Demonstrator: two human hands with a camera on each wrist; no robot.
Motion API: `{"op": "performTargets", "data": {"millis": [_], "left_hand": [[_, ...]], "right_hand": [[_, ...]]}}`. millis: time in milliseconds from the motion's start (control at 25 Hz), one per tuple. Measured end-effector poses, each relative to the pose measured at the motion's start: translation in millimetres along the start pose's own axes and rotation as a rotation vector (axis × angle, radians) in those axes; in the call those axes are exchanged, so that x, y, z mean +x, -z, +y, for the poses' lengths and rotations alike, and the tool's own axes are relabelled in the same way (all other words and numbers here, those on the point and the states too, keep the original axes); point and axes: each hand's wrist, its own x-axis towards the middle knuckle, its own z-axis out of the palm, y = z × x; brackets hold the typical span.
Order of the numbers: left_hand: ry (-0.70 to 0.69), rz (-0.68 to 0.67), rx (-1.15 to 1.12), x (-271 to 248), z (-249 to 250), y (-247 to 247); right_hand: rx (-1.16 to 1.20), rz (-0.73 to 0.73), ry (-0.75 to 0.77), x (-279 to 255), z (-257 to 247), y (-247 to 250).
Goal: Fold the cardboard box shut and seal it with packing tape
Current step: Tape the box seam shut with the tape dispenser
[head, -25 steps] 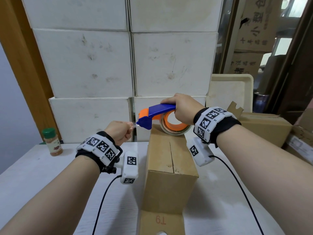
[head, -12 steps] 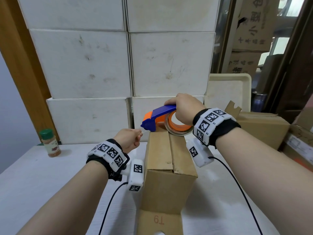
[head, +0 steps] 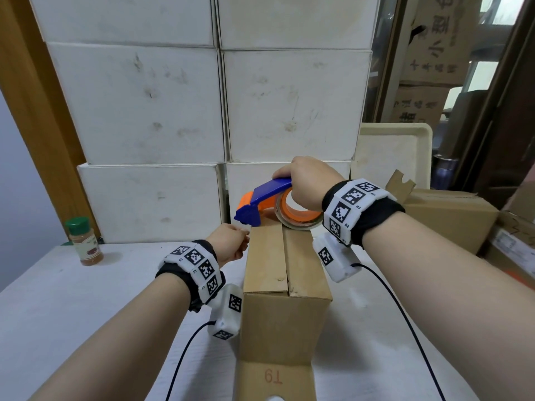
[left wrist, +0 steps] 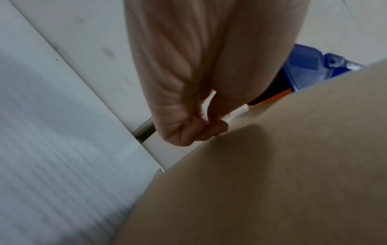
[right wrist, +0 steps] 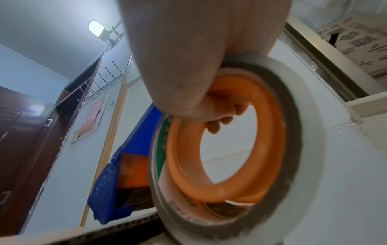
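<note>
A brown cardboard box point(head: 285, 279) stands upright on the white table, its top flaps folded shut with a seam down the middle. My right hand point(head: 307, 183) grips a blue and orange tape dispenser point(head: 260, 204) with its roll point(right wrist: 240, 149) resting at the box's far top edge. In the right wrist view my fingers curl through the orange core. My left hand point(head: 231, 244) sits at the box's far left corner and pinches the free end of the tape point(left wrist: 236, 112) against the box edge point(left wrist: 272, 149).
Stacked white cartons point(head: 220, 111) form a wall just behind the box. A spice jar with a green lid point(head: 84, 241) stands at the table's left rear. Brown boxes point(head: 445, 218) and a beige tray point(head: 396, 151) lie to the right. A loose flap marked T9 point(head: 273, 377) lies nearest me.
Both hands dropped and moved toward the box. The dispenser came down onto the far top edge, and my left hand drew the tape end down to the box's far corner.
</note>
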Motion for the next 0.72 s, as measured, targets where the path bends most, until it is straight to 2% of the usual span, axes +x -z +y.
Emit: {"op": "performTargets", "data": {"millis": [280,400,560,720], "left_hand": [[-0.068,0.064,0.242,1,-2,-7],[-0.032,-0.074,0.258,9,-2,-6],[0.002,-0.114,0.283,23,-8,0],[0.129,-0.184,0.397,11,-20,-2]], "right_hand": [[-0.018,-0.012,0.000,1,-7,0],[-0.011,-0.022,-0.005,1,-8,0],[0.009,-0.025,-0.013,1,-7,0],[0.030,-0.026,-0.009,0,-6,0]]}}
